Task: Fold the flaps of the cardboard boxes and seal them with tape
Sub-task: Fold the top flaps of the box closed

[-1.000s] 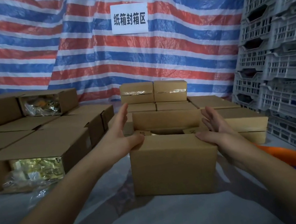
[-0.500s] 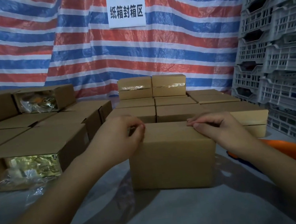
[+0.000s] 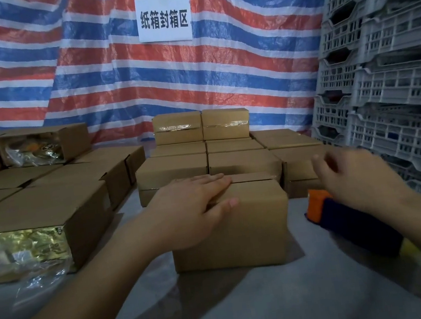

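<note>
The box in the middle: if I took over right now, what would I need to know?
Left hand: flat on top of the box, fingers straight, thumb down its front, pressing the flaps shut.
Right hand: off the box, in the air to the right, blurred, holding nothing.
Tape tool: the orange and dark thing on the table right of the box, partly hidden by the right arm.
Done: flaps folded down.
Left: no tape shows on this box yet; keep the flaps pressed, fetch the tool and tape the seam. Open boxes wait on the left; taped ones are stacked behind.

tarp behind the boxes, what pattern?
Red, white and blue stripes on the tarp, seen in the head view.
</note>
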The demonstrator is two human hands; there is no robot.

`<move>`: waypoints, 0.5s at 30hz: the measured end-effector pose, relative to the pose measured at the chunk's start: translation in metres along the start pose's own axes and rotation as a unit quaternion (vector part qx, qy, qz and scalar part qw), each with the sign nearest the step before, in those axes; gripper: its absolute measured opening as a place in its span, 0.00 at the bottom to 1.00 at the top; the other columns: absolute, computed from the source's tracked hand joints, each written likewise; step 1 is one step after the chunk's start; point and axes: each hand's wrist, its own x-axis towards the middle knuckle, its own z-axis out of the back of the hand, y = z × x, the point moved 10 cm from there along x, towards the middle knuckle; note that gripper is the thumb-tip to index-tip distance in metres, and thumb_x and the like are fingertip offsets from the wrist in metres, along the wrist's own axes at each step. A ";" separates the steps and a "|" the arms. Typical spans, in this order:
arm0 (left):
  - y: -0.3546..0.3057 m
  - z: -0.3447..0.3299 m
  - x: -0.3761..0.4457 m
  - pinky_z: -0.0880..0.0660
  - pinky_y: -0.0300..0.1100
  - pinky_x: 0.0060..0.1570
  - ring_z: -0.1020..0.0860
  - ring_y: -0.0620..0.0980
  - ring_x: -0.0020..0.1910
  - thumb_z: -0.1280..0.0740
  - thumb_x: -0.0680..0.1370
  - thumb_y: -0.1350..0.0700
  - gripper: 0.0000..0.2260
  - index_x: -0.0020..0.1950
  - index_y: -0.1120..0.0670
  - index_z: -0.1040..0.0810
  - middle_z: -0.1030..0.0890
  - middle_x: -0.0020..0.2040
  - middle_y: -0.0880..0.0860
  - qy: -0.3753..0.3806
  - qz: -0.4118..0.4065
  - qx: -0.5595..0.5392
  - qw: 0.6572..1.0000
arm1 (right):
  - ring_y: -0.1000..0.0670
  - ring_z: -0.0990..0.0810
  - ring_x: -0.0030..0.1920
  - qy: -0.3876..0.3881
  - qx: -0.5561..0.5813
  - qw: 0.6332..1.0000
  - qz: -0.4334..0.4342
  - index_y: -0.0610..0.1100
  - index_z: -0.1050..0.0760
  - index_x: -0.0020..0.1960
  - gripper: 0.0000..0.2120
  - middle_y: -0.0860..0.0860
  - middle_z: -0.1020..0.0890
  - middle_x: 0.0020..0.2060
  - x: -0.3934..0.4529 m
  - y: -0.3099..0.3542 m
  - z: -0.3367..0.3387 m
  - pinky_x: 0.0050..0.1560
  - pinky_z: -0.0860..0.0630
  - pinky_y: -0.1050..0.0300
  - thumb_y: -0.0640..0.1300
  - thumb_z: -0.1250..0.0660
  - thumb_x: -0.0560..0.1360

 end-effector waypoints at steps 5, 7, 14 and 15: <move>-0.003 0.001 -0.002 0.43 0.49 0.74 0.43 0.43 0.76 0.62 0.72 0.30 0.36 0.79 0.40 0.49 0.43 0.79 0.42 0.018 -0.005 -0.006 1.000 | 0.51 0.26 0.32 0.160 -0.205 0.960 -0.109 0.50 0.28 0.38 0.33 0.52 0.25 0.32 -0.036 -0.069 -0.035 0.31 0.31 0.55 0.75 0.57 0.73; -0.003 0.001 -0.001 0.43 0.48 0.74 0.43 0.43 0.76 0.59 0.75 0.32 0.33 0.79 0.41 0.49 0.42 0.79 0.42 0.017 -0.003 -0.002 1.000 | 0.54 0.25 0.32 0.183 -0.213 0.953 -0.115 0.51 0.28 0.39 0.31 0.53 0.24 0.33 -0.046 -0.076 -0.049 0.31 0.31 0.57 0.76 0.52 0.73; -0.002 -0.001 -0.002 0.43 0.49 0.75 0.42 0.44 0.76 0.53 0.80 0.35 0.28 0.79 0.42 0.47 0.42 0.79 0.43 0.016 -0.003 -0.001 1.000 | 0.55 0.30 0.30 0.153 -0.216 0.958 -0.105 0.52 0.34 0.39 0.23 0.55 0.28 0.33 -0.053 -0.068 -0.059 0.26 0.38 0.59 0.72 0.42 0.74; -0.002 -0.001 -0.001 0.44 0.50 0.75 0.42 0.44 0.76 0.52 0.80 0.35 0.28 0.79 0.42 0.47 0.42 0.79 0.43 0.019 -0.006 -0.005 1.000 | 0.54 0.29 0.30 0.148 -0.217 0.959 -0.104 0.52 0.34 0.38 0.23 0.55 0.28 0.32 -0.051 -0.064 -0.056 0.26 0.38 0.59 0.72 0.42 0.74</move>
